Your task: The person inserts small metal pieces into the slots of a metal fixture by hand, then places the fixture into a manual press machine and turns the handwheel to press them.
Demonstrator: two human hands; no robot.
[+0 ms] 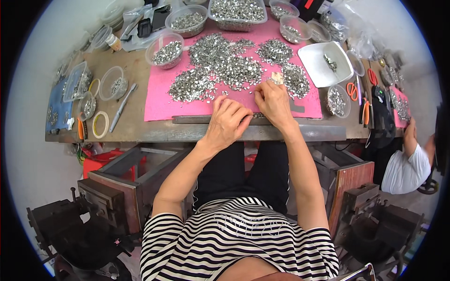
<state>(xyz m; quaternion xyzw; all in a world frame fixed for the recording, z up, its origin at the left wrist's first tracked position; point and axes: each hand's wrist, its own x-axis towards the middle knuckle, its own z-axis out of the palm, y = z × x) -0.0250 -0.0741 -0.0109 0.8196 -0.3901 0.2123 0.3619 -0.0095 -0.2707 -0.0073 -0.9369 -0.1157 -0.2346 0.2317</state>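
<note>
My left hand (226, 119) is over the near edge of a pink mat (157, 96), its fingers curled and thumb drawn in, just above a long dark metal bar (190, 120). What its fingertips hold, if anything, is hidden. To its right, my right hand (274, 103) is closed with thumb and forefinger pinched; anything between them is too small to make out. Beyond my hands, small shiny metal pieces (236, 72) are heaped on the mat in several piles. A small tan block (277, 77) lies just past my right hand.
Clear tubs of metal pieces (167, 50) stand around the mat. At right are a white tray (323, 77), orange-handled scissors (351, 90) and pliers (366, 112). Tape rings (101, 124) and a grey-blue brush-like tool (123, 107) lie left. Another person's arm (411, 136) is far right.
</note>
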